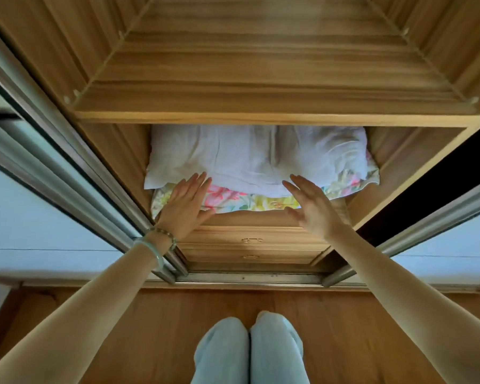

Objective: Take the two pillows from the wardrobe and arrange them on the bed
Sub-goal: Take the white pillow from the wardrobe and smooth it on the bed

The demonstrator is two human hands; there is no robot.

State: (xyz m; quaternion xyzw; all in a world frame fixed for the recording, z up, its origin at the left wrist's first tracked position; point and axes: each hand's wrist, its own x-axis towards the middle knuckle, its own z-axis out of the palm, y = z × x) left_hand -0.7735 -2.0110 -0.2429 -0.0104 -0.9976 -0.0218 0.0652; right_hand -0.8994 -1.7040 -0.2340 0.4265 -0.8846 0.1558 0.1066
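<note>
Wardrobe (261,79): wood-grain interior, standing open to the head camera. A shelf board (261,118) spans its full width.

Compartment directly under that board: two pillows, stacked. The white pillow (250,156) lies on top, creased, filling most of the width. The floral pillow (263,203) lies beneath it. Only its front edge and its right corner show, in pink, yellow and green print. Both pillows are inside the wardrobe. No bed is in view.

Left hand (185,207): extended forward, back of hand up, fingers straight and close together, gripping nothing. It overlaps the front edge of the floral pillow, and its fingertips reach the lower left edge of the white pillow. Contact cannot be confirmed.

Right hand (313,207): extended forward, fingers straight and slightly spread, thumb apart, gripping nothing. Its fingertips lie at the front edge of the white pillow, right of centre. Contact cannot be confirmed.

Left wrist: a pale green bangle (153,252) and a beaded bracelet (167,234), side by side.

Below the pillow compartment: two drawers, the upper drawer (219,239) and the lower drawer (219,256), both closed, each with a small metal handle at centre.

Sides: a metal-framed sliding door on the left (39,217) and another on the right (441,245). A metal track (247,278) runs along the base of the opening.

Foreground: wooden floor (150,328) and the person's legs in light blue trousers (222,353), close together, in front of the opening.
</note>
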